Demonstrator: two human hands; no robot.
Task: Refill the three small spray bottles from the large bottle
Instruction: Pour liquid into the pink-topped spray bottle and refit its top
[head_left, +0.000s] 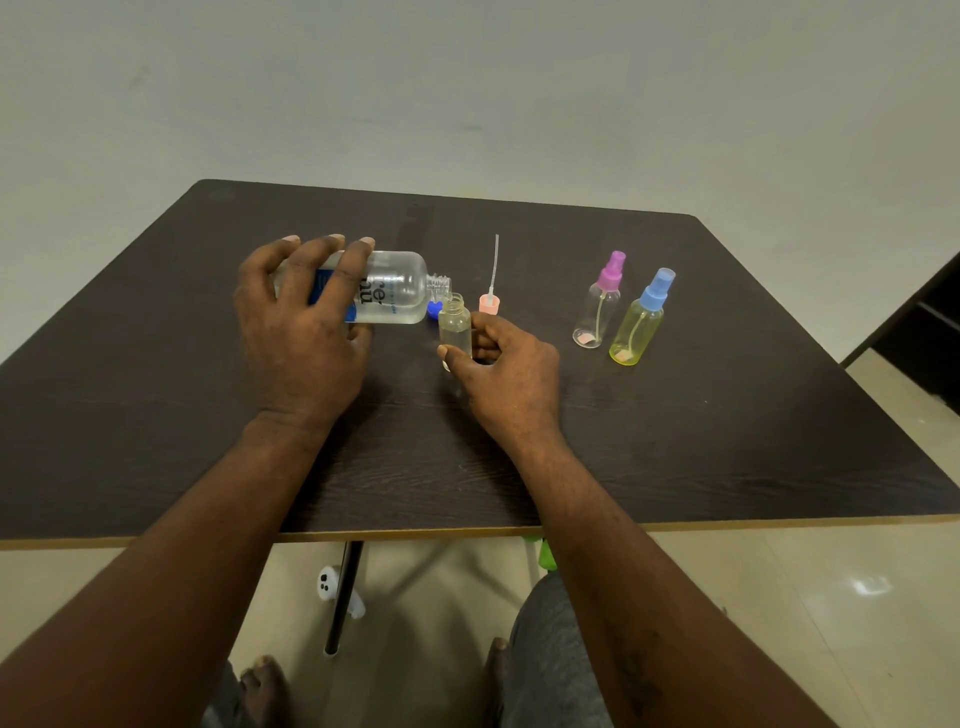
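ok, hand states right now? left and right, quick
Left hand: grips the large bottle, tipped sideways.
Right hand: holds the uncapped small bottle under its mouth.

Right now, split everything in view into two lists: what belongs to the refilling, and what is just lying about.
Belongs to the job:
large bottle, tilted in the left hand
open small bottle in the right hand
pink spray head
blue cap
purple-topped bottle
yellow bottle

Lying about:
white object on the floor
green item below the table edge
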